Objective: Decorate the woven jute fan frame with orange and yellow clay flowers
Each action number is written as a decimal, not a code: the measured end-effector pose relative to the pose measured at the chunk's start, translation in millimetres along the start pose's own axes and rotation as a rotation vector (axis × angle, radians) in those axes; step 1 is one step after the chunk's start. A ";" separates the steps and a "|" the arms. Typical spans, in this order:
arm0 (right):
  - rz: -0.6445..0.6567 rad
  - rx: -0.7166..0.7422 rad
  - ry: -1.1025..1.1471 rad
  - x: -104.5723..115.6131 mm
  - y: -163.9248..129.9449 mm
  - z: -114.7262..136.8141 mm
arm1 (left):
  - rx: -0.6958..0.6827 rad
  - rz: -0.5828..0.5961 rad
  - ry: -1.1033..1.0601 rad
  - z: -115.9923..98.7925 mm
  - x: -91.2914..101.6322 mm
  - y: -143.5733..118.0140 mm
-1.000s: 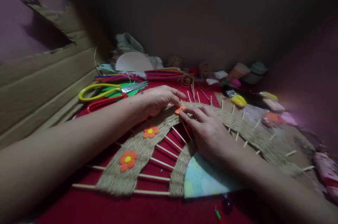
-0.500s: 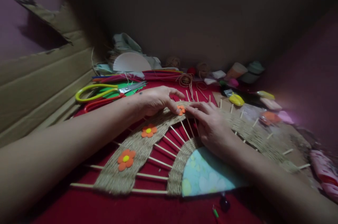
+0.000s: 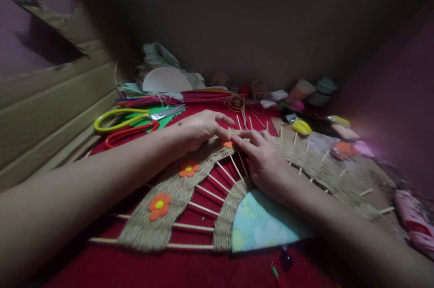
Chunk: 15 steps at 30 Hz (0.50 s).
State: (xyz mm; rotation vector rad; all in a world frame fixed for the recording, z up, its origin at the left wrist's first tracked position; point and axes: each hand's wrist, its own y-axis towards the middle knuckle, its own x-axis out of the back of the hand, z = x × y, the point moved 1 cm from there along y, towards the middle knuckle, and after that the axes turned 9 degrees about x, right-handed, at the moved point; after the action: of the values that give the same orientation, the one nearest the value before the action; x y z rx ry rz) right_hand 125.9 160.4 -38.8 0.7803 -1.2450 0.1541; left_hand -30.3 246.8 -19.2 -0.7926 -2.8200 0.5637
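Observation:
A woven twine fan [image 3: 145, 229] on thin wooden sticks lies spread on a red cloth, its inner part a pale blue floral piece [image 3: 256, 222]. Two orange felt-like flowers with yellow centres, a lower flower [image 3: 159, 206] and a middle flower [image 3: 189, 168], sit on its left band. At the top of the band, my left hand [image 3: 206, 127] rests its thumb on a third orange flower [image 3: 226, 144], index finger held apart. My right hand [image 3: 262, 157] lies over the band from the other side, fingers stretched, fingertips touching that flower. Fingers cover the flower's middle.
Yellow-and-red-handled scissors [image 3: 135, 120] lie at the left beside a cardboard wall [image 3: 61, 107]. A white paper half-disc [image 3: 166, 81], twine balls [image 3: 220, 80] and a cup [image 3: 301, 90] stand along the back. Right of the fan are a yellow item [image 3: 301, 127] and plastic packets.
My right fingertips have shifted slightly left, onto the top flower, and meet my left thumb there. More of that flower is covered now. The whole view has drifted a little.

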 end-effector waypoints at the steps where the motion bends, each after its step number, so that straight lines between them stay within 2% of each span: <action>1: 0.004 0.000 0.003 -0.1 0.0 -0.1 | -0.002 -0.009 0.006 -0.1 -0.4 0.0; 6: -0.073 -0.042 0.045 0.0 -2.1 -4.3 | 0.025 0.024 -0.048 -1.5 -2.2 -2.0; 11: -0.127 -0.062 0.096 -2.8 -5.4 -9.8 | -0.086 -0.074 -0.008 9.6 -4.4 1.8; 15: -0.157 -0.063 0.109 -2.4 -6.6 -10.6 | -0.065 -0.130 0.005 12.7 -5.8 3.2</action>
State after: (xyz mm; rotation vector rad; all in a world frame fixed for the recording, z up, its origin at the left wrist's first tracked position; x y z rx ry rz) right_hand 136.8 162.7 -44.9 0.8015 -1.0759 0.0296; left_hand -27.0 242.3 -32.4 -0.6144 -2.8722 0.4521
